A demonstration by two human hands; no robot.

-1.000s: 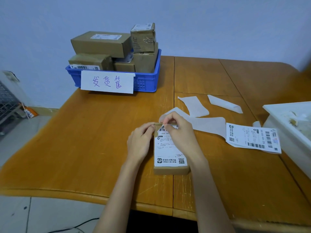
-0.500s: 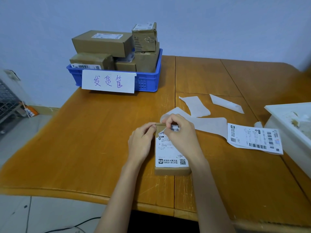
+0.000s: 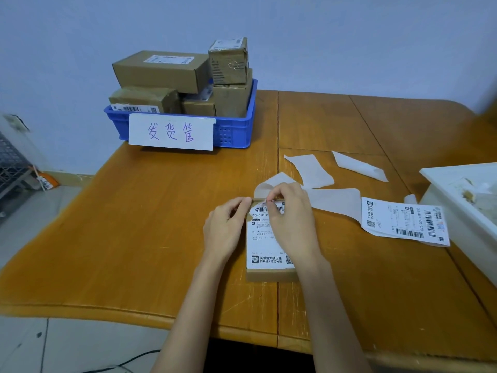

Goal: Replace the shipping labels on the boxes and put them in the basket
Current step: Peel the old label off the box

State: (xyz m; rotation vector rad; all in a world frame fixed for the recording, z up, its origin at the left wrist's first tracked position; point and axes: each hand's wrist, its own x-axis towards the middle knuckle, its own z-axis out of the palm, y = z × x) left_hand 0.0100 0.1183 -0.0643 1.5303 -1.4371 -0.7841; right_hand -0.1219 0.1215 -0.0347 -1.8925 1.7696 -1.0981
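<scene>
A small brown cardboard box point(image 3: 271, 274) lies flat near the table's front middle, its top covered by a white shipping label point(image 3: 262, 238). My left hand point(image 3: 226, 227) grips the box's far left corner. My right hand point(image 3: 291, 219) pinches the label's far edge, which is lifted a little off the box. A loose shipping label point(image 3: 403, 219) lies on the table to the right. The blue basket point(image 3: 234, 130) stands at the back left, holding several labelled cardboard boxes point(image 3: 161, 70) and carrying a handwritten paper sign.
Several white backing-paper pieces point(image 3: 309, 170) lie behind and right of the box. A white bin point(image 3: 462, 211) with paper scraps stands at the right edge. The wooden table point(image 3: 134, 224) has a rounded front edge; a wall rises behind the basket.
My right fingers have worked at the label's far edge, peeling it slightly more off the box. My left hand and the box stay in place.
</scene>
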